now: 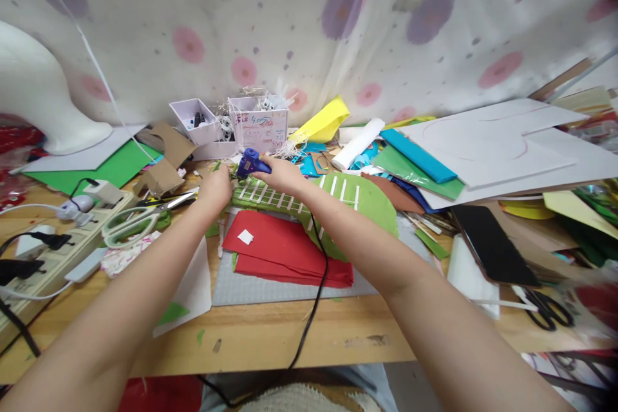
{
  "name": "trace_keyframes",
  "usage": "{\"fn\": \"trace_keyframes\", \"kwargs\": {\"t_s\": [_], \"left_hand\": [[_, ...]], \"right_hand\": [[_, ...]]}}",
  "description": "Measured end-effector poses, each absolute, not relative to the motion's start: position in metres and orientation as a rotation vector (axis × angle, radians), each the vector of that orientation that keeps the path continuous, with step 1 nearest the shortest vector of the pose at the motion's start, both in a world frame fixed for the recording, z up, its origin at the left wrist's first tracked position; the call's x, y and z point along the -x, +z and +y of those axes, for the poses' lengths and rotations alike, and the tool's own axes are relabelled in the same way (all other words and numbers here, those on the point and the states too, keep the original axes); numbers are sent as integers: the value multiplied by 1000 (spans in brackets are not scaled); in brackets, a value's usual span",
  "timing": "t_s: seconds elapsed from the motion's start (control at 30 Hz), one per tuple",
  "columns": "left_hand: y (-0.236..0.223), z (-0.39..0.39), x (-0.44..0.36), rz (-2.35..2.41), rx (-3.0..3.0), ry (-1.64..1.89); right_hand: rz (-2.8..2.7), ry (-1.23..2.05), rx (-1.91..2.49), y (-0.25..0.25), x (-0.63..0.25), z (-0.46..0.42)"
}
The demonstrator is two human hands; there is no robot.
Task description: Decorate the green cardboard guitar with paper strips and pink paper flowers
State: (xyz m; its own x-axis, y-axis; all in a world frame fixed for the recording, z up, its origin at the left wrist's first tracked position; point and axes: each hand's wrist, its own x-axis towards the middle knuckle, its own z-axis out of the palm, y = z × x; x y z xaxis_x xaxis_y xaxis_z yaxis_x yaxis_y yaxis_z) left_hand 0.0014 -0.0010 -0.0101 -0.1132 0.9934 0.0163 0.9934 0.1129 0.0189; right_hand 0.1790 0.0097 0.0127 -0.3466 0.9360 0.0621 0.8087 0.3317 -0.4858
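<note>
At the left of the light wooden worktop [347, 329], a long cream power strip [48, 273] carried several plugs, and beside it lay open scissors with pale green-white handles [128, 226]. Next came the left hand [215, 187], at the narrow left end of a long green fabric piece crossed with white strips [374, 201]; its fingers were curled inward, but I could not tell whether they pinched the fabric. Just beside it, the right hand [279, 172] had its fingers closed around a blue glue gun [251, 163], whose front reached the same narrow end. Nearer the person, folded red fabric [294, 251] lay on a grey cutting mat [251, 295], while a black cable [320, 290] ran down past it. The green piece widened rightward, partly behind the right forearm. Farther right were a black-screened phone [495, 244] and black-handled scissors [549, 310].
</note>
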Motion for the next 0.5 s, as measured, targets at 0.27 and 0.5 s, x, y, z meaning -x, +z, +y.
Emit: {"fn": "trace_keyframes", "kwargs": {"t_s": [0.27, 0.5], "left_hand": [[-10, 3, 5, 2297, -2057, 104], [-5, 1, -4, 2363, -2006, 160]], "right_hand": [[-1755, 1156, 1356, 12, -210, 13], [-1519, 1157, 1247, 7, -251, 3]]}}
